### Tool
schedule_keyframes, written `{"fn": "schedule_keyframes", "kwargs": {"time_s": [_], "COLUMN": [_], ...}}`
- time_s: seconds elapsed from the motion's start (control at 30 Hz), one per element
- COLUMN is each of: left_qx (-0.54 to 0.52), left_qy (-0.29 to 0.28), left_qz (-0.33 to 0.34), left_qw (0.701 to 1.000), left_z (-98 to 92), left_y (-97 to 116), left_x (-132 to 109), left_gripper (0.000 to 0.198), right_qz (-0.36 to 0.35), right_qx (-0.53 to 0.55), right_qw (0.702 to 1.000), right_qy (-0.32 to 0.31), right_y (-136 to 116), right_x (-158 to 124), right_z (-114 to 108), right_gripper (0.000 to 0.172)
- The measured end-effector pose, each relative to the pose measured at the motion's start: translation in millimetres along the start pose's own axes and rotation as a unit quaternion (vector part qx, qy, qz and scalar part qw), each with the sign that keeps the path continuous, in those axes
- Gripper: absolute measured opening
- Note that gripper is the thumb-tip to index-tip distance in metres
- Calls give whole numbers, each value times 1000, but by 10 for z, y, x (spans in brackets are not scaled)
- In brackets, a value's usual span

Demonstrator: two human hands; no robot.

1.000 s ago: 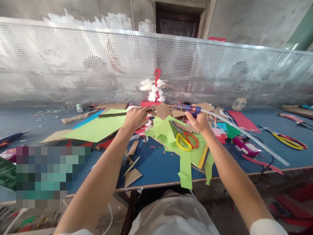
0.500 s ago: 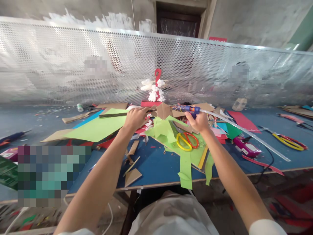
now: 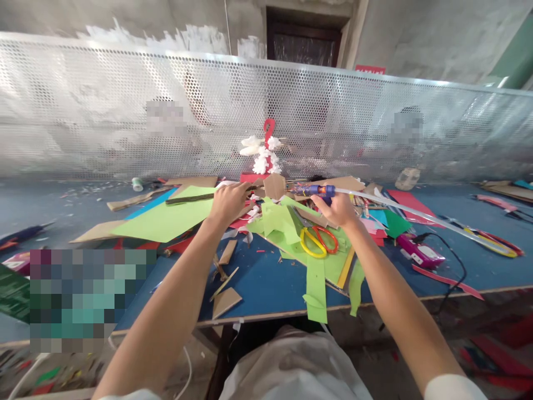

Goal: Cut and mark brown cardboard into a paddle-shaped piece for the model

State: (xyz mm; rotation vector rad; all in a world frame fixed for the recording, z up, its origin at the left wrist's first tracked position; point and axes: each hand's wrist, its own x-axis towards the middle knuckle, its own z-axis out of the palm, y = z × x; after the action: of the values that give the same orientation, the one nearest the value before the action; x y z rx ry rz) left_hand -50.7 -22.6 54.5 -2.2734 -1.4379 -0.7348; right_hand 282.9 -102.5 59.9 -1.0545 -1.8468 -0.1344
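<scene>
My left hand is closed on a thin dark stick, which sticks out to the left over a light green sheet. On the other side of that hand, at the stick's right end, is a small brown cardboard piece; whether they are joined, I cannot tell. My right hand grips a blue and orange hot glue gun, nozzle pointing left at the cardboard. A long clear glue stick trails from its rear. Scissors with yellow and orange handles lie below, on green paper scraps.
Behind my hands stands a red hook-shaped ornament with white flowers, before a perforated metal screen. Pliers, a purple box with a cord and red sheets lie right. Cardboard scraps lie near the table's front edge.
The glue gun has shifted slightly left, and the far end of its glue stick has swung up and right, over the pliers. The cardboard piece has turned and moved slightly left.
</scene>
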Motion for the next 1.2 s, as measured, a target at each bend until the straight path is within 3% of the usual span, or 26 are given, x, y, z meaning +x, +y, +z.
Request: {"fn": "schedule_keyframes", "kwargs": {"time_s": [0.2, 0.73, 1.2], "left_qx": [5, 2, 12], "left_qy": [-7, -10, -21], "left_qz": [-12, -33, -39], "left_qw": [1000, 999, 999], "left_z": [-11, -3, -13], "left_y": [8, 19, 15], "left_x": [1, -4, 6], "left_gripper": [41, 43, 44], "right_qz": [-19, -12, -32], "right_qx": [67, -2, 56], "right_qw": [998, 999, 996], "right_qy": [-8, 38, -59], "right_y": [-54, -79, -155], "right_x": [-5, 11, -11], "right_z": [-21, 57, 88], "right_gripper": [34, 39, 37]}}
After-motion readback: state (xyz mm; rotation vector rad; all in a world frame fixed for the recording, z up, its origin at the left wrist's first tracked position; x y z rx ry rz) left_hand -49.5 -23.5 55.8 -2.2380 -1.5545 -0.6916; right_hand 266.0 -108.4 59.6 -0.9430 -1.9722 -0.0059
